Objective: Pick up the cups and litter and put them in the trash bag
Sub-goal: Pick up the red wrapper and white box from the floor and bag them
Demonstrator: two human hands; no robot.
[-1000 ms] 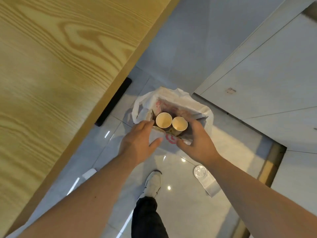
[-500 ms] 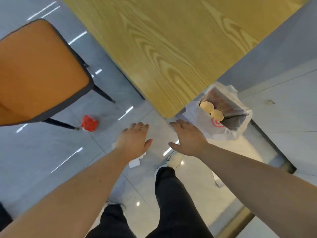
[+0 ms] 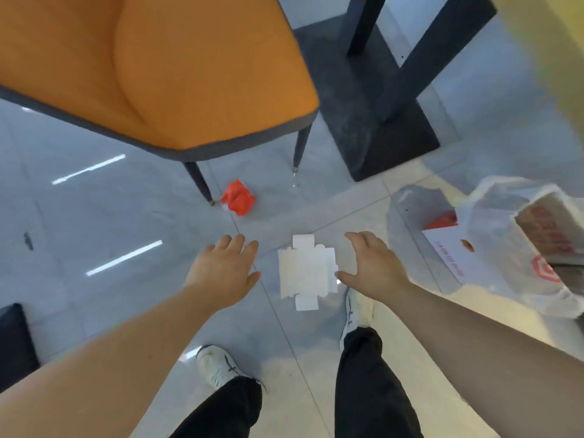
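A flattened white cardboard piece [image 3: 306,272] lies on the grey floor between my hands. My left hand [image 3: 222,269] hovers open to its left, and my right hand [image 3: 373,264] hovers open at its right edge, fingers spread, holding nothing. A crumpled red wrapper [image 3: 238,197] sits on the floor by the chair's front leg. The white plastic trash bag [image 3: 502,248] stands at the right, with a brown box inside; the cups in it are hidden from here. A white paper sheet [image 3: 448,251] leans against the bag.
An orange chair [image 3: 151,67] with dark legs stands at the upper left. The table's black pedestal base [image 3: 379,99] is at the upper middle. My white shoes [image 3: 218,368] and dark trousers are below. A dark object [image 3: 12,336] sits at the left edge.
My view has swung away from the bag and down to the floor. Both hands let go of the cups in the bag and moved over the white cardboard piece.
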